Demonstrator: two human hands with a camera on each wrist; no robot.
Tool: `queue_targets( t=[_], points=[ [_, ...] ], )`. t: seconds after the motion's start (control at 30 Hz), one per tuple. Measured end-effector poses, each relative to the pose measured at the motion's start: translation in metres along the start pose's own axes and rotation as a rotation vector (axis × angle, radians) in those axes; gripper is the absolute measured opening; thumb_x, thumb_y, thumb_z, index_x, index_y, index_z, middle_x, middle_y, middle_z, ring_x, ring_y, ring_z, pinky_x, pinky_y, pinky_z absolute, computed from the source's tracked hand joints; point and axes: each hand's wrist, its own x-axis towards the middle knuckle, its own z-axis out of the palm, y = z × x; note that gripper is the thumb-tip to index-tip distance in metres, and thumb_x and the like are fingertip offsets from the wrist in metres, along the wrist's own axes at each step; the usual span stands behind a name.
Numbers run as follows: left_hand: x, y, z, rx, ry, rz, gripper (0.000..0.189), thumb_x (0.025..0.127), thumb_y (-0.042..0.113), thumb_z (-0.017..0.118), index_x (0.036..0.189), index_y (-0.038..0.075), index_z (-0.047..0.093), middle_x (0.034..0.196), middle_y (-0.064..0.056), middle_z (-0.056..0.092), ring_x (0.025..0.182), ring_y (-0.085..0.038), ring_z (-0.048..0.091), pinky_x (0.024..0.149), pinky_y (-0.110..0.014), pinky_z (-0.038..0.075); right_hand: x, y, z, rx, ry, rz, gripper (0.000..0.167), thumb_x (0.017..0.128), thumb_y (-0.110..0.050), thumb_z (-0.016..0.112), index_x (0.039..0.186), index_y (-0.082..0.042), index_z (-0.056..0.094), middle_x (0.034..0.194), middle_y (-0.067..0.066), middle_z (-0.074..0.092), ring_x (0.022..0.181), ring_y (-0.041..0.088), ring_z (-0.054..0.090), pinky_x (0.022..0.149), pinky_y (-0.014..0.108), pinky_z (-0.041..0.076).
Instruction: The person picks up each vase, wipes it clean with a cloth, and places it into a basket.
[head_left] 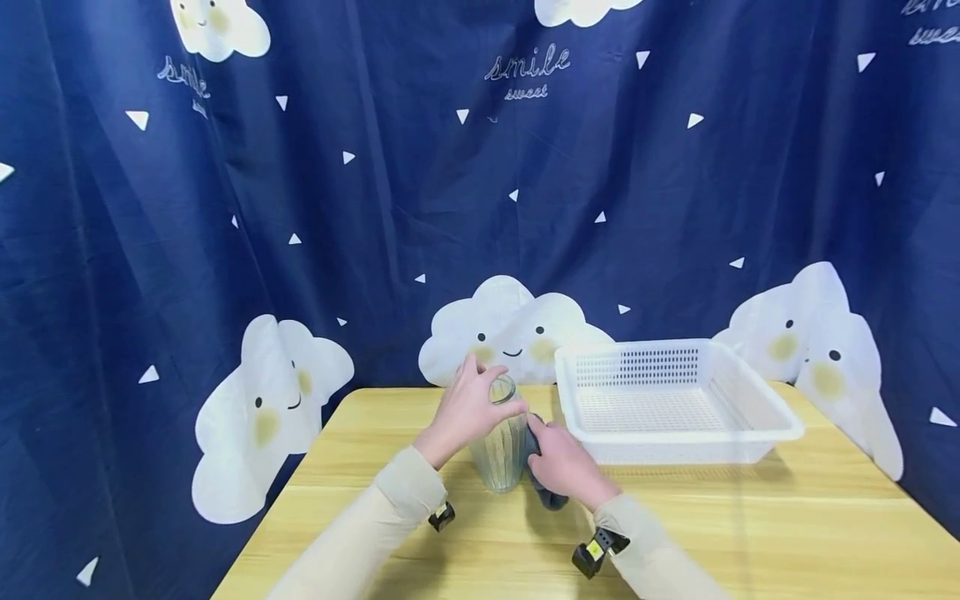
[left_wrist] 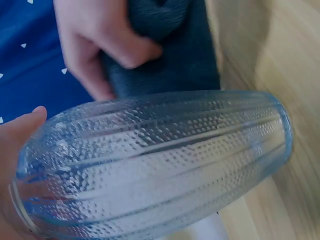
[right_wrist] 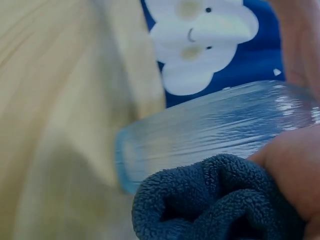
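Observation:
A clear glass vase (head_left: 497, 458) with ribs and a dimpled surface stands nearly upright, its base right at the wooden tabletop. My left hand (head_left: 472, 404) grips it near the mouth, thumb and fingers spread around the neck. On its right side, my right hand (head_left: 564, 460) holds a dark blue-grey towel (head_left: 553, 500) against the glass. In the right wrist view the bunched, folded towel (right_wrist: 200, 190) overlaps the vase (right_wrist: 200, 135). From the left wrist, the right hand's fingers (left_wrist: 130, 50) show pressing on the cloth behind the vase.
A white plastic basket (head_left: 675, 436) with perforated walls stands at the back right of the wooden table (head_left: 750, 525), just beyond my right hand. Behind the table hangs a dark blue curtain (head_left: 420, 192) with clouds and triangles.

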Motion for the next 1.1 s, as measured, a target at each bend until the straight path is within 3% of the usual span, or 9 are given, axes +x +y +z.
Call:
queue_targets(
  t=[0.17,0.3,0.53,0.77,0.9,1.1],
  points=[
    [0.000,0.005,-0.005,-0.090,-0.056,-0.016,0.072,0.083,0.053,0.076,0.139,0.010,0.060,0.123,-0.012,0.047,0.103,-0.025,0.055,0.089,-0.041,0.050,-0.001,-0.017,-0.029,-0.018,0.077,-0.027,0.070,0.088,-0.008,0.063,0.154,-0.012,0.041,0.114,0.022,0.061,0.069,0.019,0.056,0.058,0.032,0.047],
    [0.001,0.007,-0.009,-0.153,-0.101,-0.031,0.071,0.084,0.044,0.077,0.143,0.009,0.056,0.126,-0.013,0.045,0.106,-0.025,0.055,0.094,-0.042,0.048,0.001,-0.029,-0.046,-0.041,0.118,-0.070,0.070,0.088,-0.008,0.062,0.155,-0.013,0.040,0.120,0.023,0.059,0.072,0.020,0.059,0.059,0.031,0.049],
    [0.004,0.007,-0.007,-0.144,-0.120,0.004,0.075,0.078,0.038,0.076,0.144,0.009,0.054,0.120,-0.008,0.044,0.101,-0.021,0.049,0.088,-0.038,0.046,0.001,-0.039,-0.057,-0.096,0.198,-0.121,0.074,0.086,-0.007,0.066,0.155,-0.014,0.041,0.121,0.021,0.059,0.084,0.026,0.063,0.068,0.038,0.054],
    [0.006,0.006,-0.003,-0.109,-0.107,0.010,0.077,0.074,0.039,0.073,0.143,0.009,0.054,0.116,-0.003,0.043,0.099,-0.019,0.045,0.082,-0.034,0.045,0.003,-0.029,-0.038,-0.127,0.131,-0.066,0.076,0.088,-0.008,0.066,0.157,-0.006,0.034,0.118,0.027,0.058,0.072,0.024,0.059,0.061,0.035,0.052],
    [0.006,0.004,-0.002,-0.103,-0.083,0.027,0.072,0.080,0.043,0.070,0.142,0.009,0.055,0.115,-0.003,0.044,0.101,-0.020,0.045,0.084,-0.034,0.045,0.002,-0.020,-0.024,-0.110,0.096,-0.024,0.075,0.088,-0.008,0.066,0.156,-0.004,0.034,0.116,0.029,0.058,0.072,0.025,0.061,0.061,0.036,0.053],
    [0.002,0.000,0.003,-0.135,-0.049,0.012,0.074,0.086,0.050,0.071,0.141,0.004,0.053,0.121,-0.009,0.045,0.110,-0.024,0.048,0.096,-0.040,0.046,-0.003,0.006,0.011,-0.113,-0.081,0.008,0.067,0.088,-0.009,0.067,0.150,0.004,0.042,0.122,0.032,0.061,0.094,0.033,0.067,0.074,0.043,0.057]
  ],
)
